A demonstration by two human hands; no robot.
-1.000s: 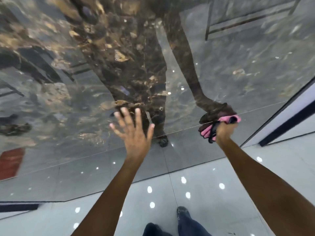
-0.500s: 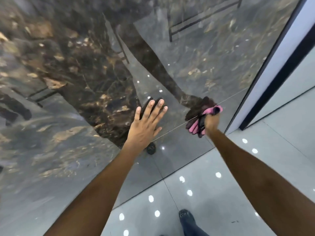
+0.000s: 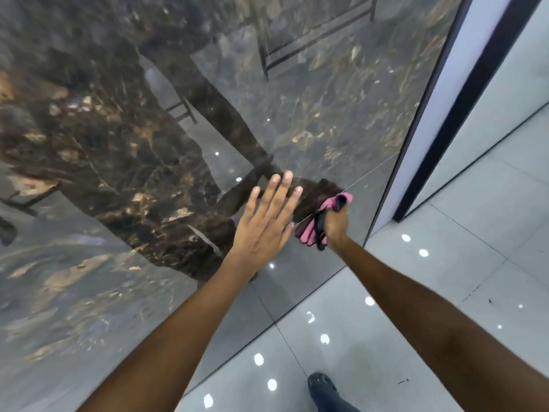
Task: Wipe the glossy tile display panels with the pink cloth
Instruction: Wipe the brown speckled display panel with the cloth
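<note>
The tile panel (image 3: 326, 120) is the largest item: a dark, marble-patterned slab standing upright on the floor (image 3: 386, 337), with a polished face that mirrors the person and the ceiling lights. It is judged rigid, heavy and slippery to bare skin; it should be braced with a flat palm, not gripped, and its right edge, which meets a white and black frame (image 3: 463, 93), looks like the part most open to knocks. A thin seam line crosses the face at the level of the hands. The left hand (image 3: 264, 224) lies flat on the panel with fingers straight and spread, holding nothing; it appears to steady the body, and bare skin here is likely to leave marks needing a further pass. The right hand (image 3: 335, 224) is clenched around the pink cloth (image 3: 312, 230), which is pressed to the panel just right of the left hand, near the lower right corner. The cloth is bunched, with a dark strip running through it. It is judged light, soft and compliant: gather it in the fist at mid-bundle so that a broad pad faces the tile. A shoe (image 3: 322, 388) stands on the floor below.
</note>
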